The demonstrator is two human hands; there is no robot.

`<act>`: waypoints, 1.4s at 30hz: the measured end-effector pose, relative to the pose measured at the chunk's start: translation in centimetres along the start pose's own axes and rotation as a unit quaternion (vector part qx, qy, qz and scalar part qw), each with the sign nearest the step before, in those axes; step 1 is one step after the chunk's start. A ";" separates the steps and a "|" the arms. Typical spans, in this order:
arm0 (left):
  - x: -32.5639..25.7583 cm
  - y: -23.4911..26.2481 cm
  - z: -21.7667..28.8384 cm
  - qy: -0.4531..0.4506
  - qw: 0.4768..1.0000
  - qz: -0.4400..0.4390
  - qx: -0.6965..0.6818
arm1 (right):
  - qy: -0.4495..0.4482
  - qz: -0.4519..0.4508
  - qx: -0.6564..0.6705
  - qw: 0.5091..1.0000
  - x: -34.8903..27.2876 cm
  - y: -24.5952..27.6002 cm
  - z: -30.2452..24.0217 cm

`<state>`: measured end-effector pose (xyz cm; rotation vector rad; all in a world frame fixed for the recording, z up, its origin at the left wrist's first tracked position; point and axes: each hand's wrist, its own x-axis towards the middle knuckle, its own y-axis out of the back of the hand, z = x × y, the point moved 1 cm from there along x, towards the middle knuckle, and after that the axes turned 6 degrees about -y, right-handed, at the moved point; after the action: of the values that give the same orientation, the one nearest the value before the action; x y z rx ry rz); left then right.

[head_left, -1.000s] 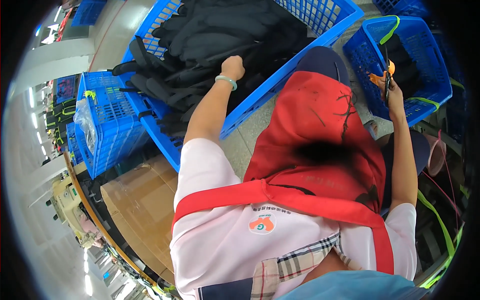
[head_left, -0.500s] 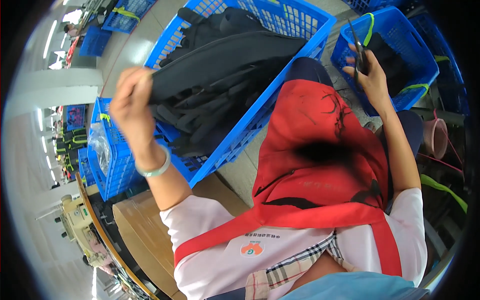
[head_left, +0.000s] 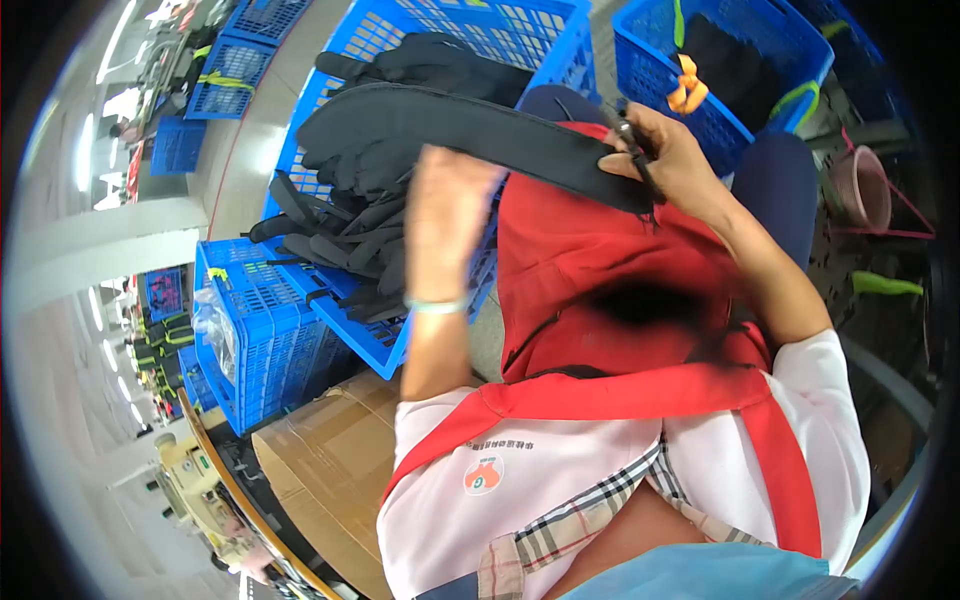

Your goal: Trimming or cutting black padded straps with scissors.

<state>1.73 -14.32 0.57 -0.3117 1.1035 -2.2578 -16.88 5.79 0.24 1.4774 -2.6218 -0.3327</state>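
A long, padded black strap (head_left: 470,120) stretches from above the large blue crate (head_left: 345,335) across to my lap. Its near end is gripped in my right hand (head_left: 675,160), which is closed and also holds dark scissors (head_left: 634,150). Just below the strap's middle is my left hand (head_left: 450,205), with a pale bangle at the wrist. Motion smears its fingers, so whether it touches the strap cannot be made out. More black straps (head_left: 350,215) lie heaped in the large crate. A red apron (head_left: 570,240) covers my lap.
To the right stands another blue crate (head_left: 655,75) with black pieces inside and an orange ribbon (head_left: 688,88) at its rim. Stacked blue crates (head_left: 275,350) and a cardboard box (head_left: 340,440) are at my left. A pink basket (head_left: 862,190) stands far right.
My left hand has moved right from the strap's far left end. My right hand, scissors still in it, has come down and left and now grips the strap's near end.
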 end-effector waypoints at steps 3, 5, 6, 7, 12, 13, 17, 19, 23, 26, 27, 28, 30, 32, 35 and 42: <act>-1.4 -2.7 -8.3 0.055 0.998 -0.030 -0.006 | 0.027 0.004 0.052 0.998 -1.2 -0.9 0.5; -1.2 -2.7 -9.1 0.061 0.997 -0.050 0.017 | -0.033 -0.022 0.223 0.974 -1.8 -1.0 0.2; -1.2 -2.9 -9.2 0.057 0.995 -0.072 0.043 | -0.036 -0.021 0.224 0.974 -2.0 -0.7 0.4; -1.3 -3.0 -9.1 0.064 0.994 -0.076 0.054 | -0.072 -0.043 0.251 0.964 -2.2 -0.3 0.8; -1.2 -2.6 -8.6 0.074 0.989 -0.096 0.084 | -0.171 -0.069 0.345 0.921 -2.7 -1.0 2.0; -1.2 -2.4 -8.4 0.065 0.990 -0.096 0.082 | -0.172 -0.069 0.347 0.919 -2.6 -1.1 1.6; -0.9 -2.0 -8.2 0.047 0.989 -0.087 0.112 | -0.140 -0.049 0.271 0.951 -2.2 -1.2 1.5; -0.4 -2.3 -8.1 0.014 0.987 -0.065 0.147 | -0.078 -0.012 0.175 0.981 -2.1 -0.7 2.9; -1.0 -2.4 -10.0 -0.006 0.997 -0.010 0.076 | -0.039 0.005 0.179 0.983 -1.5 -1.5 0.5; -1.4 -2.4 -10.2 0.018 0.995 -0.018 0.101 | -0.036 0.019 0.106 0.993 -1.6 -1.6 1.5; -1.3 -2.4 -10.0 0.019 0.995 -0.017 0.101 | -0.045 0.024 0.111 0.992 -2.1 -1.4 1.7; -1.2 -2.4 -9.7 0.016 0.992 -0.031 0.118 | -0.047 0.023 0.112 0.992 -2.7 -0.7 1.7; -1.1 -2.3 -8.8 0.008 0.990 -0.041 0.137 | -0.128 0.000 -0.063 0.990 -3.9 1.2 0.5; -0.9 -2.2 -8.4 0.007 0.993 -0.036 0.115 | -0.198 -0.027 -0.030 0.979 -5.7 2.6 0.6; -0.8 -2.0 -8.3 -0.004 0.992 -0.037 0.118 | -0.203 -0.115 -0.115 0.966 -7.6 3.6 0.4; -1.2 -2.5 -8.8 0.012 0.990 -0.054 0.127 | -0.114 -0.112 -0.157 0.975 -8.9 3.3 1.2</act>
<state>-2.31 -6.84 -2.95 -0.2459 0.8144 -2.4708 -15.27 15.18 -0.01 1.7067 -2.4097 -0.9439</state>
